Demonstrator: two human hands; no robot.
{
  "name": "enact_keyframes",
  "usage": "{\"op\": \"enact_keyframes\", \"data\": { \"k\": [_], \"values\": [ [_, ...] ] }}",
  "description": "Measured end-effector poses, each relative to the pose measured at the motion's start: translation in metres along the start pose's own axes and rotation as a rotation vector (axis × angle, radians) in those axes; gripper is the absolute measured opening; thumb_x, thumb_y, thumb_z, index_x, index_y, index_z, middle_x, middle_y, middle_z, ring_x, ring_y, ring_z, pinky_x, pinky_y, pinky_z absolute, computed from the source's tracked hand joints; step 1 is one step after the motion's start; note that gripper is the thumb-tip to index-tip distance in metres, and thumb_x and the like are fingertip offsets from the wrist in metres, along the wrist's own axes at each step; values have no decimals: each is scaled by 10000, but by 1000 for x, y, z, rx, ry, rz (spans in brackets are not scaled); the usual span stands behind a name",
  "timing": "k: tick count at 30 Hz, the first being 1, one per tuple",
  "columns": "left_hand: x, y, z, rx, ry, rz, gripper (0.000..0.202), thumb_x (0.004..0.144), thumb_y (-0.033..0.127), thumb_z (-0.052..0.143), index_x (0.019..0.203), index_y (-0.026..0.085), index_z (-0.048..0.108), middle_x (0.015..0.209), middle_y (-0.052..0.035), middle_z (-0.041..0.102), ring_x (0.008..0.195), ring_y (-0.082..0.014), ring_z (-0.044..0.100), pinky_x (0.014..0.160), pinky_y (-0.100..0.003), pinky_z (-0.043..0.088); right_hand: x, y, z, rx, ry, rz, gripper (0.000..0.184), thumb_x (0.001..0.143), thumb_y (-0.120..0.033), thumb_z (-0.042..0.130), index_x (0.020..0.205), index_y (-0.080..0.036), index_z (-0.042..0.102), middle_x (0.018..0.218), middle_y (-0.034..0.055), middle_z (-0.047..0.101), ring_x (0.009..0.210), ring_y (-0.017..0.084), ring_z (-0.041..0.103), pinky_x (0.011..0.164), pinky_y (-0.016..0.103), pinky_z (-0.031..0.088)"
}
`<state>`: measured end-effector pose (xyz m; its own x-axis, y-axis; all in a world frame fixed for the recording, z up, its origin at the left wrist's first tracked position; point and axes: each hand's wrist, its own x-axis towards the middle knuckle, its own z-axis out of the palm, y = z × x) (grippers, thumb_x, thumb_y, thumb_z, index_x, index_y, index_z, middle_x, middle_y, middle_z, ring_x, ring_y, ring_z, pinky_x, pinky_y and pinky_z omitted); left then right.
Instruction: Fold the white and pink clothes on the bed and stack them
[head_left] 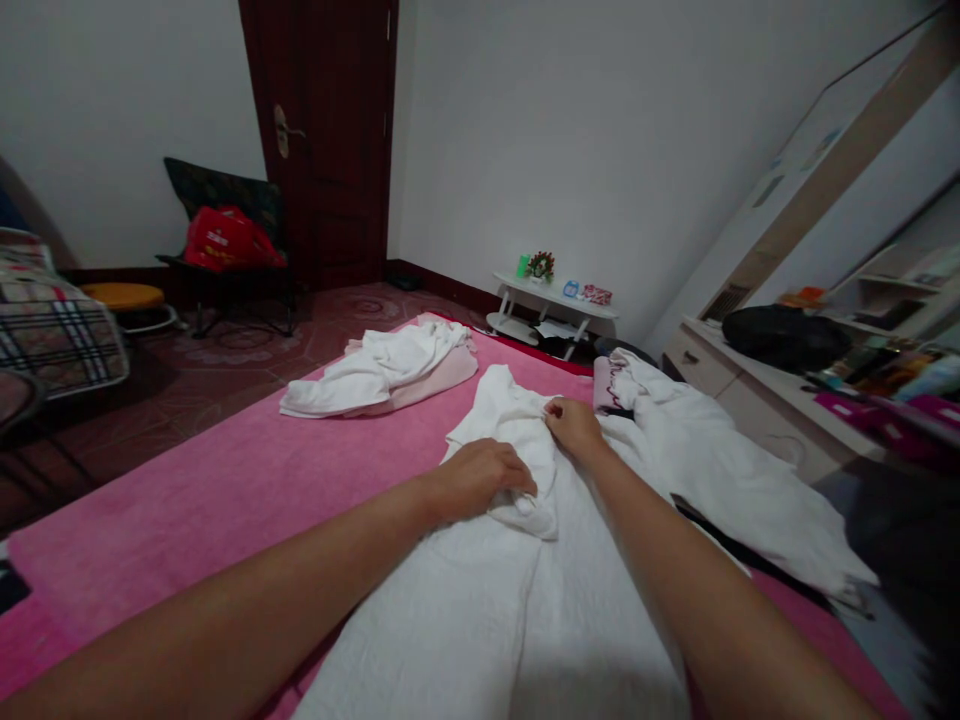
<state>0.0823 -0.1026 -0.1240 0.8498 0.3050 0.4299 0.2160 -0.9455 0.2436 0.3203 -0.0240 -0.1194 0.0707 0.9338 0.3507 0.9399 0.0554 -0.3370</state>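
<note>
A white garment [480, 610] lies lengthwise in front of me on a pink bed cover [247, 480]. Its far end is bunched and partly folded over. My left hand [484, 478] rests on the fabric with curled fingers, closed on a fold of it. Farther off and to the right, my right hand [574, 425] pinches the garment's edge between thumb and fingers. The exact kind of garment is not plain from here.
Another white garment [382, 365] with pale pink cloth lies at the bed's far left. More white clothes [712, 450] are heaped on the right, by a drawer cabinet [712, 365]. Beyond the bed stand a small white table [555, 290] and a chair holding a red bag [229, 240].
</note>
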Motion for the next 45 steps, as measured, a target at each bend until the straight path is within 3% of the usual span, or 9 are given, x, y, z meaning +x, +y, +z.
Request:
{"op": "enact_keyframes", "data": {
  "k": [7,15,21,25,30,34,39,42,45],
  "values": [
    [0,-2,3,2,4,22,241,852,109,573,1023,241,679,1066,1,713,975,-174,581,874,-297,390,33,-6,-16,-125,136,72,232,723,-196,531,841,-175,729,823,81,710,780,206,619,637,265,383],
    [-1,2,2,14,2,11,287,831,81,572,1048,242,669,1099,-9,700,976,-180,570,840,-310,388,32,-15,21,-126,93,69,259,720,-108,518,885,-164,711,873,107,692,837,241,634,719,307,452],
    [-2,4,-1,67,-5,23,316,798,86,592,1063,242,668,1090,-14,700,954,-195,561,819,-331,390,12,-47,23,-30,142,-61,542,750,-89,459,1285,-145,523,1304,138,516,1116,228,556,935,330,440],
    [-4,7,-3,-5,3,30,329,731,57,534,990,196,679,998,-40,712,914,-204,577,837,-323,410,-17,-62,31,-28,-132,-243,516,929,-324,393,1423,-174,388,1528,125,296,1402,273,261,1128,452,222],
    [-7,15,-8,-127,60,-126,199,790,130,445,735,164,633,751,-39,671,708,-164,593,703,-267,428,-32,-67,34,-128,-359,-192,528,991,-439,238,1472,-238,318,1580,87,163,1453,265,108,1137,532,117],
    [-5,19,-8,-117,135,-293,278,900,255,416,727,159,611,674,-29,645,611,-143,585,614,-242,399,-48,-69,22,-151,-384,-177,528,999,-427,223,1489,-239,280,1584,92,130,1457,254,83,1139,527,128],
    [-4,18,-1,-122,171,-319,130,832,212,529,881,188,647,773,-15,691,668,-148,620,619,-231,407,-106,-59,-9,-105,-415,-260,541,972,-329,323,1493,-193,270,1579,93,138,1456,240,102,1153,499,149],
    [-6,16,3,-117,173,-294,169,793,192,565,931,201,662,827,-12,704,715,-153,631,645,-236,423,-145,-47,-38,70,-398,-287,533,950,-376,374,1452,-197,371,1541,91,277,1427,225,234,1148,462,221],
    [-6,16,4,-67,148,-262,191,787,186,563,936,212,679,876,-17,699,743,-157,626,644,-240,422,-167,-25,-73,263,-309,-219,411,872,-392,505,1212,-200,634,1325,101,579,1229,233,531,1065,412,382]
  ]
}}
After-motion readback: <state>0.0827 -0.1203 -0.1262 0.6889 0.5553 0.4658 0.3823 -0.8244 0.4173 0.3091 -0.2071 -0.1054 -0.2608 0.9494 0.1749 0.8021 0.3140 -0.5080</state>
